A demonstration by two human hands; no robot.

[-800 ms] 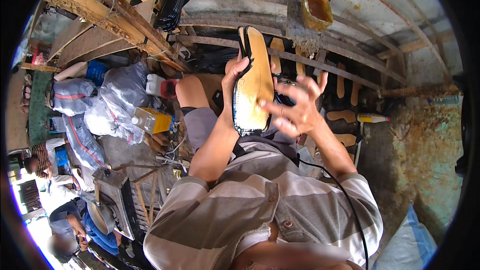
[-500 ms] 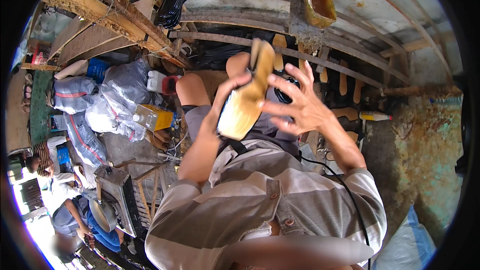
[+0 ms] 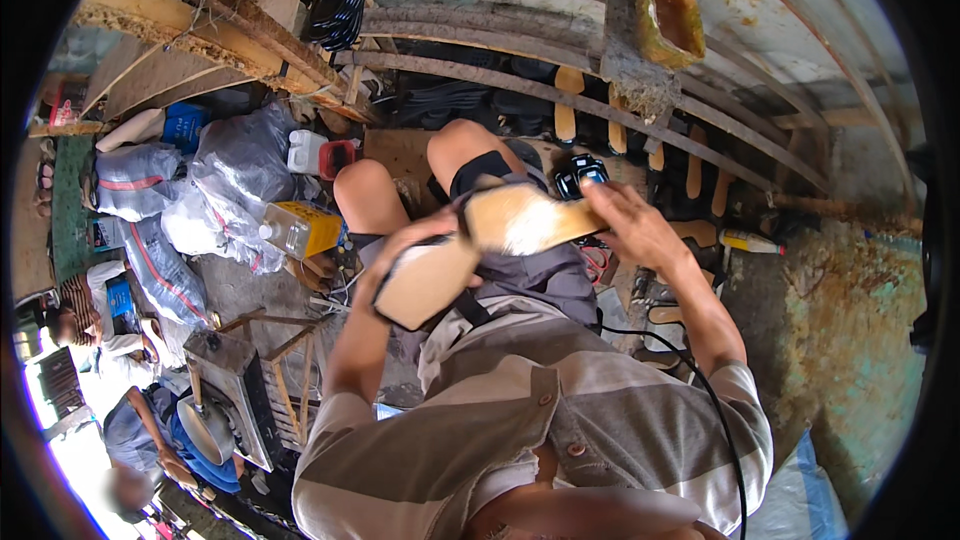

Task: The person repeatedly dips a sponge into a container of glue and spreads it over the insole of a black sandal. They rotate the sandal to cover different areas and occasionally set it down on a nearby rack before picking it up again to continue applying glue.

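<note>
My left hand (image 3: 398, 240) is closed around a tan shoe sole (image 3: 428, 285) with a squared toe and a dark edge, over my left thigh. A second tan shoe sole (image 3: 518, 220), smeared by motion, lies across my lap area, its wide end close to the first one. At its narrow end, my right hand (image 3: 637, 228) grips it with thumb and fingers. Whether either sole carries straps cannot be made out. Just beyond the right hand sits a shiny black object (image 3: 580, 176) with blue glints.
Ahead, wooden rack slats (image 3: 500, 80) hold several tan soles. A crusted yellow container (image 3: 670, 22) stands on top. To the left are plastic-wrapped bundles (image 3: 235, 170), a yellow jug (image 3: 300, 230) and a metal-topped stand (image 3: 232, 380). Another person (image 3: 150, 435) sits at lower left.
The two soles, stacked in my left hand before, are now apart. My right hand, open earlier, has taken one by its narrow end and drawn it rightward. The left one has lowered.
</note>
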